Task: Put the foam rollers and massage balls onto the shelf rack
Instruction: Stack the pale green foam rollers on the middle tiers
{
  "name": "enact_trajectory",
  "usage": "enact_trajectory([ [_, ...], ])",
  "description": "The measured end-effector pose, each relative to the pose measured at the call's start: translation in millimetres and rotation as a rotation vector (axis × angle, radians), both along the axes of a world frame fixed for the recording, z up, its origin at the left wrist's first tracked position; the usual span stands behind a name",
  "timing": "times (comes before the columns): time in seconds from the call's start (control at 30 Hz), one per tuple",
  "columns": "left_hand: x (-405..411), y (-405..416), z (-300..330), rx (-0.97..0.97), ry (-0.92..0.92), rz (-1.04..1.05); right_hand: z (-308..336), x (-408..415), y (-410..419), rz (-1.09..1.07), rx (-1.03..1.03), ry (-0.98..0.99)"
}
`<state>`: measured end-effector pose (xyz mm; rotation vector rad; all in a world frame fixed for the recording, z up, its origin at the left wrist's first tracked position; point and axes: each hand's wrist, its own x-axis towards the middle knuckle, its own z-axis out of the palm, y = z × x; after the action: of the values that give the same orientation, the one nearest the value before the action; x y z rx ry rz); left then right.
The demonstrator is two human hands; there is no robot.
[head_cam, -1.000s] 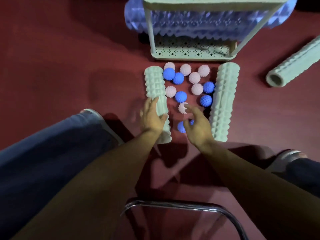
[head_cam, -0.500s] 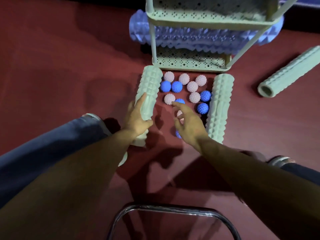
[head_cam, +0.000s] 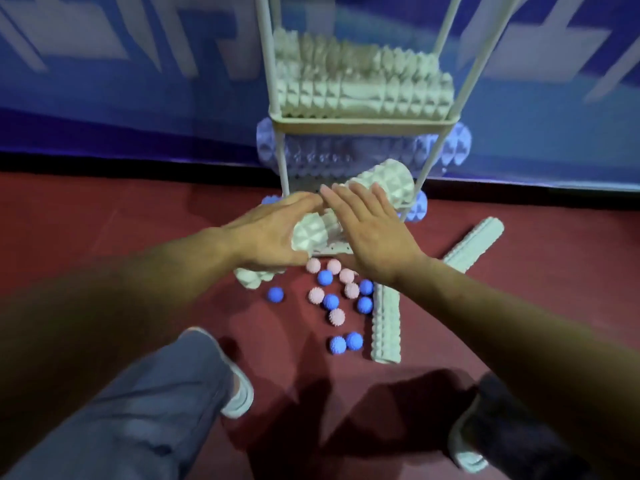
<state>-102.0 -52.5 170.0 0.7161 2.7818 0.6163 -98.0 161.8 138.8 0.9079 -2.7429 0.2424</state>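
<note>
- Foam rollers lie in several places: a pale green roller (head_cam: 349, 209) is held between the two hands, tilted, its far end reaching up toward the lower part of the shelf rack (head_cam: 360, 121).
- The left hand (head_cam: 273, 233) is cupped against the near end of that roller, fingers stretched forward along it.
- The right hand (head_cam: 372, 230) lies flat over the roller's middle, fingers spread and straight; it presses rather than wraps, so both hands together carry the roller.
- On the rack's upper visible tier sit green rollers (head_cam: 363, 88), stacked side by side.
- Under that tier a lilac roller (head_cam: 457, 147) lies crosswise, its ends sticking out past both rack posts.
- On the red floor (head_cam: 104, 220), another green roller (head_cam: 386, 327) lies to the right of the balls, and one more (head_cam: 474, 244) lies slanted farther right.
- A further green piece (head_cam: 256, 277) shows just below the left hand; how it joins the held roller cannot be told.
- Massage balls, blue (head_cam: 330, 301) and pink (head_cam: 336, 317), are scattered on the floor in front of the rack, one blue ball (head_cam: 275, 294) apart to the left.
- The person's legs and shoes (head_cam: 239, 393) frame the bottom of the view.
</note>
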Motion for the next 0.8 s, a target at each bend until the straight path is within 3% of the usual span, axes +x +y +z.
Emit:
enact_trajectory([
  [0.17, -14, 16, 95, 0.016, 0.179, -0.038, 96, -26, 17, -0.053, 0.151, 0.363],
  [0.33, -46, 13, 155, -0.063, 0.49, 0.01, 160, -52, 21, -0.232, 0.189, 0.373],
  [0.5, -74, 11, 176, -0.068, 0.94, 0.108, 201, -72, 27, -0.355, 0.15, 0.44],
  [0.57, -83, 14, 186, -0.049, 1.042, 0.135, 223, -79, 31, -0.394, 0.124, 0.463],
  [0.63, -90, 20, 201, -0.041, 1.05, 0.166, 243, -87, 34, -0.428, 0.135, 0.506],
  [0.8, -107, 32, 220, -0.068, 0.852, 0.219, 269, -102, 42, -0.451, 0.215, 0.573],
])
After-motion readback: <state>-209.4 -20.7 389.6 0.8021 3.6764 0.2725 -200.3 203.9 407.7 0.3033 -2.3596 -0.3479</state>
